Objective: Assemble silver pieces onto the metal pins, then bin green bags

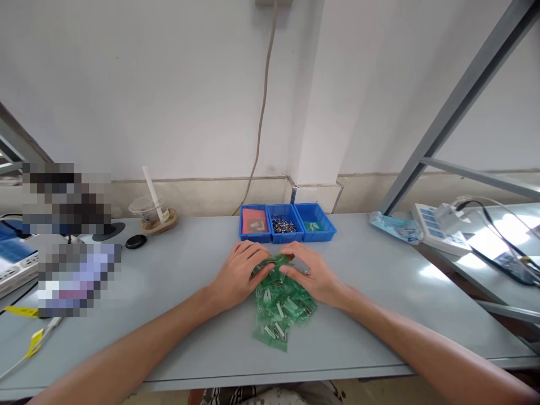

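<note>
A pile of small green plastic bags (280, 309) lies on the table, with white and metallic pieces showing through the film. At the far end of the pile my left hand (242, 273) curls its fingers and thumb round the edge of a green bag. Opposite it, my right hand (316, 275) holds the same green film between its thumb and bent fingers. Fingertips of both hands are partly hidden by the film. Just beyond my hands stand three joined blue bins: the left bin (241, 228) with a pink bag, the middle bin (288, 240) with metal pieces, the right bin (324, 232) with a green bag.
On the grey table (189, 343) a cup with a straw (151, 208) and a black round object (135, 242) stand left. A blue-white packet (396, 226) and a white power strip (439, 230) lie right. Metal frame bars (455, 95) rise at the right. The wall is behind.
</note>
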Demonstrator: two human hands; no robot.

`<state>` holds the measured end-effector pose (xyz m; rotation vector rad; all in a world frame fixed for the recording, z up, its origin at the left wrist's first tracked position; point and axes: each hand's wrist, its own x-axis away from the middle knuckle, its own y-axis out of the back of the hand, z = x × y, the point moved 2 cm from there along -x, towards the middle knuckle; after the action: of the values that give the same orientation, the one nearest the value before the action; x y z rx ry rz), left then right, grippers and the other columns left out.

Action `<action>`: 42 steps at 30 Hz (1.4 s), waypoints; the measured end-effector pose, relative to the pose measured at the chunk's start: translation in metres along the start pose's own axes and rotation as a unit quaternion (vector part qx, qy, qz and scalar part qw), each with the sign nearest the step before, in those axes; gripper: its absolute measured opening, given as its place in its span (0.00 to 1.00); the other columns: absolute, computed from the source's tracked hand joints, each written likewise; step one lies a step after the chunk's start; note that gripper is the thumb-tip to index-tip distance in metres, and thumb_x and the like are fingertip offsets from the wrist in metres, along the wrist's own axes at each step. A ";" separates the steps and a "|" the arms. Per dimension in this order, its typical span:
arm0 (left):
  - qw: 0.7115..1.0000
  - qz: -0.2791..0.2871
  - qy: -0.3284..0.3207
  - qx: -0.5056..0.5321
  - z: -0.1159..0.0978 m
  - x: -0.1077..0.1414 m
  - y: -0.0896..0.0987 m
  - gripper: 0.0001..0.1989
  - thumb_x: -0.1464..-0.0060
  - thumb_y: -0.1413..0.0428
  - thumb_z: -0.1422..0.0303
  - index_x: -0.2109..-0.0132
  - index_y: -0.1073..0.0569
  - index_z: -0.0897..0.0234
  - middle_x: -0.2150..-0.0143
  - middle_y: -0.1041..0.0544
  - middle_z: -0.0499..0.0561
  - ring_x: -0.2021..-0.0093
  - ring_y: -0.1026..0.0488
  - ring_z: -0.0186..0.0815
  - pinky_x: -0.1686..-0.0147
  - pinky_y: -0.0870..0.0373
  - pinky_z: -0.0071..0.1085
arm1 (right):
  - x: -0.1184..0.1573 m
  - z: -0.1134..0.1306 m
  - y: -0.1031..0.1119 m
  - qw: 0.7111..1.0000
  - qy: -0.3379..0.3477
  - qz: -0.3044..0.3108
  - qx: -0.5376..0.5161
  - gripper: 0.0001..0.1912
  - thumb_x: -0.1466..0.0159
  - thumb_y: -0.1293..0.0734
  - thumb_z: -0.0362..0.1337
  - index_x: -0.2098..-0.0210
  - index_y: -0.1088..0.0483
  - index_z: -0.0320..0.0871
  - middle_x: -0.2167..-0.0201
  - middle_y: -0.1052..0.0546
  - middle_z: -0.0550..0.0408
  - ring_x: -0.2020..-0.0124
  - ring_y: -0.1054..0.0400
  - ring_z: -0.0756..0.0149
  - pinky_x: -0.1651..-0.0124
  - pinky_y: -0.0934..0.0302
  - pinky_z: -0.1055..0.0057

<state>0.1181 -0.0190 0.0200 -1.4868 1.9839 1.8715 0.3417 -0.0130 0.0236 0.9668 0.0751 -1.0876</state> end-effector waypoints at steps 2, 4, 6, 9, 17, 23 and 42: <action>1.000 -0.001 -0.004 -0.003 0.000 0.000 -0.001 0.05 0.27 0.48 0.66 0.53 0.28 0.61 0.52 0.21 0.52 0.51 0.29 0.41 0.47 0.36 0.41 | 0.000 -0.002 0.000 1.000 -0.007 0.000 0.014 0.09 0.26 0.35 0.45 0.53 0.28 0.48 0.56 0.22 0.50 0.55 0.29 0.57 0.52 0.33 0.59; 1.000 0.003 -0.006 -0.002 -0.001 0.000 -0.002 0.06 0.26 0.49 0.66 0.53 0.29 0.61 0.52 0.21 0.53 0.52 0.29 0.41 0.48 0.36 0.41 | 0.000 -0.003 -0.001 0.999 -0.015 -0.007 0.027 0.08 0.25 0.36 0.44 0.57 0.28 0.48 0.61 0.23 0.52 0.58 0.30 0.58 0.55 0.34 0.60; 1.000 0.009 -0.002 0.004 -0.002 0.000 -0.003 0.06 0.26 0.50 0.66 0.52 0.29 0.61 0.53 0.22 0.53 0.53 0.29 0.41 0.49 0.35 0.41 | 0.000 -0.002 -0.001 0.999 -0.022 -0.015 0.035 0.09 0.24 0.37 0.43 0.59 0.29 0.47 0.64 0.25 0.53 0.60 0.32 0.58 0.56 0.36 0.61; 1.000 0.011 0.008 0.018 -0.002 0.000 -0.004 0.07 0.25 0.51 0.66 0.51 0.30 0.61 0.54 0.23 0.54 0.54 0.29 0.41 0.51 0.35 0.41 | 0.001 0.001 -0.002 0.998 -0.052 -0.009 0.023 0.08 0.25 0.36 0.44 0.56 0.30 0.48 0.62 0.25 0.53 0.59 0.32 0.59 0.59 0.36 0.64; 0.998 0.016 0.039 0.054 -0.005 -0.001 -0.003 0.09 0.27 0.48 0.61 0.53 0.31 0.61 0.57 0.25 0.52 0.56 0.30 0.41 0.52 0.35 0.40 | 0.000 0.001 -0.005 0.996 -0.083 0.026 -0.020 0.12 0.25 0.37 0.43 0.64 0.35 0.46 0.66 0.30 0.57 0.65 0.37 0.64 0.67 0.43 0.69; 0.998 0.010 0.022 0.061 -0.005 0.000 -0.002 0.07 0.26 0.49 0.65 0.53 0.29 0.62 0.53 0.24 0.52 0.53 0.31 0.40 0.50 0.36 0.39 | 0.001 -0.006 -0.008 0.993 -0.106 0.026 -0.040 0.11 0.26 0.36 0.48 0.56 0.32 0.47 0.65 0.30 0.57 0.63 0.35 0.64 0.63 0.41 0.69; 0.992 0.023 0.098 0.077 0.003 0.002 -0.010 0.20 0.27 0.50 0.53 0.65 0.36 0.61 0.66 0.31 0.47 0.62 0.35 0.38 0.57 0.37 0.36 | 0.002 -0.004 -0.009 0.996 -0.083 0.038 -0.018 0.17 0.23 0.42 0.48 0.64 0.36 0.46 0.68 0.34 0.58 0.67 0.40 0.64 0.64 0.44 0.68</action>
<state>0.1213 -0.0159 0.0106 -1.6496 2.2071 1.5999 0.3377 -0.0126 0.0146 0.8367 -0.0769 -1.0897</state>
